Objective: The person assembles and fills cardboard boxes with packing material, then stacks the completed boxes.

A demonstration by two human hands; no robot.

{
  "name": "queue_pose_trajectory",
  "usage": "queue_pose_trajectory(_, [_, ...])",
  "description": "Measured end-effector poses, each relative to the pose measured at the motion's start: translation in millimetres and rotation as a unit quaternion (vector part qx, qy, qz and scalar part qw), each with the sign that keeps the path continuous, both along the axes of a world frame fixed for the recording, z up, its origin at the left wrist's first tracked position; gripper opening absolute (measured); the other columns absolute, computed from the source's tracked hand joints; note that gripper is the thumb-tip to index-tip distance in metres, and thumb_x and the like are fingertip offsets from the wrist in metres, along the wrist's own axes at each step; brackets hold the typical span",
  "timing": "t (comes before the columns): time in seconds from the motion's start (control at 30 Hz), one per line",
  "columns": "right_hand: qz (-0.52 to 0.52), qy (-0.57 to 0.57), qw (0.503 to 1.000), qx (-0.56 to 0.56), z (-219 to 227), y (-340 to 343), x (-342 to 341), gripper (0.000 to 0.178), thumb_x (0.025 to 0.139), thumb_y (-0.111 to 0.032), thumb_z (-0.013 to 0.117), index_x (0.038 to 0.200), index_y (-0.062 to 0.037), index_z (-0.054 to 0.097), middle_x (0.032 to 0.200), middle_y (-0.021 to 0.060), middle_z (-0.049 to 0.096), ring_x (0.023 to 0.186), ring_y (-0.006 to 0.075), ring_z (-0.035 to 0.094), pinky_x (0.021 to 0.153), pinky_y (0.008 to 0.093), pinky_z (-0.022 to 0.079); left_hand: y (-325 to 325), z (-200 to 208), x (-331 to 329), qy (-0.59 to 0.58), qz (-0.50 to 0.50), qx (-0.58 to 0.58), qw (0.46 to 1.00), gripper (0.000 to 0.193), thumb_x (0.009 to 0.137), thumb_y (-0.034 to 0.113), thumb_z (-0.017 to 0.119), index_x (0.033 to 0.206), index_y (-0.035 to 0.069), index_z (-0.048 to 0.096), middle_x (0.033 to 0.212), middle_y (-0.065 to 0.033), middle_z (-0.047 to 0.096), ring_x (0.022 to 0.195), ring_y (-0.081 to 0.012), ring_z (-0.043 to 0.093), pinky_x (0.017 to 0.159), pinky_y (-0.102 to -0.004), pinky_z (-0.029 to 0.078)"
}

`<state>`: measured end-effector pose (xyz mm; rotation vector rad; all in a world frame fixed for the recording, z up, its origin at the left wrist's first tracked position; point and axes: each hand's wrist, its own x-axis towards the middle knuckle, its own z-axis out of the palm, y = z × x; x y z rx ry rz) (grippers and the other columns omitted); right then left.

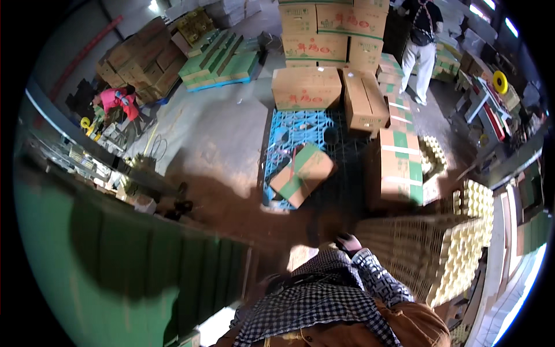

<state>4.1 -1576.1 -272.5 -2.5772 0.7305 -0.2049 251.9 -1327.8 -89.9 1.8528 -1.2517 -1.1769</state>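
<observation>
My right hand (348,244) hangs low in front of me, at the end of a black-and-white patterned sleeve (378,274). Shade and blur hide its fingers, so its grip does not show. The nearest thing to it is a tall stack of egg trays (404,246) on my right. No part of my left hand appears. Ahead lies a brown carton with a green band (303,174), set at a slant on a blue plastic pallet (280,130).
Closed cartons (306,89) stand at the pallet's far end, with taller stacks behind. A taped carton (399,165) is at right. Green stacked sheets (127,260) fill the near left. Two people are farther off, one in red (118,101), one in white trousers (417,63).
</observation>
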Motion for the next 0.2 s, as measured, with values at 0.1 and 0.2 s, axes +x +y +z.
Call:
queue_pose_trajectory(0.1, [-0.312, -0.154, 0.815, 0.462, -102.9, -76.1, -65.0, 0.031, 0.083, -0.014, 0.061, 0.11, 0.0012, 0.058, 0.107, 0.0082, 0.06, 0.099, 0.0225, 0.056, 0.083, 0.0339, 0.045, -74.8, -24.7, 18.4, 0.004, 0.079, 0.023, 0.997, 0.045, 0.077, 0.017, 0.063, 0.119, 0.003, 0.052, 0.117, -0.0159, 0.055, 0.112, -0.0285, 0.051, 0.095, -0.035, 0.039])
queue_pose_trajectory(0.2, [-0.248, -0.159, 0.837, 0.461, -80.2, -141.3, -61.0, 0.081, 0.08, -0.044, 0.063, 0.143, -0.0162, 0.019, 0.147, 0.011, 0.022, 0.135, 0.0258, 0.021, 0.109, 0.029, 0.022, -116.5, -80.4, 41.0, 0.027, 0.262, -0.074, 0.962, 0.049, 0.074, 0.018, 0.065, 0.12, 0.006, 0.052, 0.129, -0.0192, 0.046, 0.117, -0.0321, 0.047, 0.095, -0.0359, 0.041])
